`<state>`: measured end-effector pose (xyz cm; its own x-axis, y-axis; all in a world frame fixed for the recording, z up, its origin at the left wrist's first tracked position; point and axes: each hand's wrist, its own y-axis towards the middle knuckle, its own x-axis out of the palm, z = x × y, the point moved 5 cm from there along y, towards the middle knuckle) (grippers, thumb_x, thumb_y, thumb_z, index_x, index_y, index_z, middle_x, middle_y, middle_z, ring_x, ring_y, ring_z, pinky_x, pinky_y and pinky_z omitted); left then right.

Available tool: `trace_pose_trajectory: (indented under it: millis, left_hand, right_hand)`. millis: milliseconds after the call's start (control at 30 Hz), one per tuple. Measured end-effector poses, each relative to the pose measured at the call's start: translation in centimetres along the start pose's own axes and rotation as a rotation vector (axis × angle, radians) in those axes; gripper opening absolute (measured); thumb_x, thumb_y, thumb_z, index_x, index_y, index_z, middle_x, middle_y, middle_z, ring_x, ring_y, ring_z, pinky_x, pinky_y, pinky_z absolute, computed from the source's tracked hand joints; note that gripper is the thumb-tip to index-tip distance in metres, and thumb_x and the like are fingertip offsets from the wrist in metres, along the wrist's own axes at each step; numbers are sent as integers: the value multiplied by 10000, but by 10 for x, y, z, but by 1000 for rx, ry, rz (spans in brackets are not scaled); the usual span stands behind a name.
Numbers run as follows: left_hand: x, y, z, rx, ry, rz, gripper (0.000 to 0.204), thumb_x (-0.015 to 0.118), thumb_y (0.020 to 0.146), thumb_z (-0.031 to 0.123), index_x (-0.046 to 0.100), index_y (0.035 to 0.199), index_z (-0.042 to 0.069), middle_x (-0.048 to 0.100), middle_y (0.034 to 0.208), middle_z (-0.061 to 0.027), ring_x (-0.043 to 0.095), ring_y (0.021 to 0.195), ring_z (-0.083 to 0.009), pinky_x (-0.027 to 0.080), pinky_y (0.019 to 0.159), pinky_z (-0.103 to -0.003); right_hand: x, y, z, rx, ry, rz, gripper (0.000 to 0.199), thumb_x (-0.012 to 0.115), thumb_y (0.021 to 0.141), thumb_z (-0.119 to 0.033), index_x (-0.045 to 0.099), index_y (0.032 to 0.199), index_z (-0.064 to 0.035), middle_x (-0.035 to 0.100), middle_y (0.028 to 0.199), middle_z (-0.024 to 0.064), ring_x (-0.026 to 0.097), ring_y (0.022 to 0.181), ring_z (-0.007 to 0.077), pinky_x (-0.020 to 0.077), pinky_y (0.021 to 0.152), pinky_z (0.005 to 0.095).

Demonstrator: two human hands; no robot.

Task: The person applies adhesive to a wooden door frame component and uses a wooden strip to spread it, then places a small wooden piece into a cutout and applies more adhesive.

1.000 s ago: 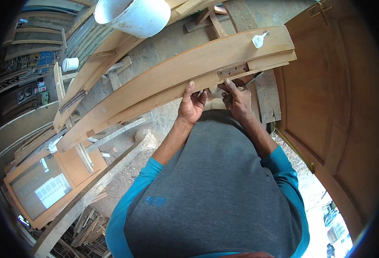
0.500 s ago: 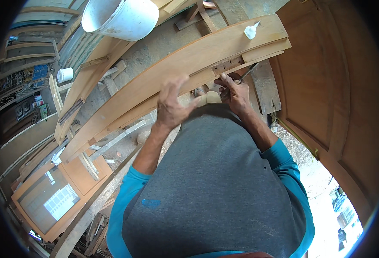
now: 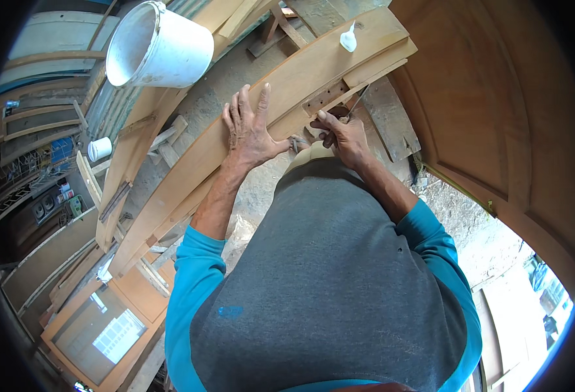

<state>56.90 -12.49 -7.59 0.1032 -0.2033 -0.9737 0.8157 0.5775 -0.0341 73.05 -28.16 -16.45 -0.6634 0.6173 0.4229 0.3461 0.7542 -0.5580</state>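
A long wooden door panel lies across in front of me. My left hand rests on it with fingers spread, the thumb reaching over its near edge. Close to the near edge, my right hand is closed around a slim tool with a thin dark shaft; its handle is mostly hidden by the fingers. Beside that hand, a reddish-brown recessed strip with several dark holes shows in the wood. Farther out, a small white squeeze bottle with a pointed nozzle stands on the panel.
A large white bucket stands beyond the panel, at the upper left. A smaller white tub sits farther left. A big panelled wooden door rises along the right. At lower left lies a glazed wooden frame.
My left hand has come down from a blurred, raised position and now lies flat on the panel. My right hand keeps its hold on the slim tool. The whole view has shifted slightly.
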Motion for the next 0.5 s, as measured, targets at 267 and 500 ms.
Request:
trace_pose_trajectory:
  millis: [267,500]
  left_hand:
    - [0,-3,2,-3,-7,14,1348,908,582,467,257,1727,181,296,1597,-292,283,1512,-482,196,1215,-682]
    - [-2,-1,-4,-29,-14,7,1343,905,582,491,271,1726,186,288,1618,-314,276,1516,-505,188,1233,-683]
  right_hand:
    - [-64,-75,-39,-182,-535,312,496,721,1040,-275,560,1419,1,702,1183,188,714,1017,285,587,803,401]
    - [-88,-80,-77,-713,-1437,404,426,716,988,-99,619,1400,-58,658,1305,207,648,1192,411,532,1007,496]
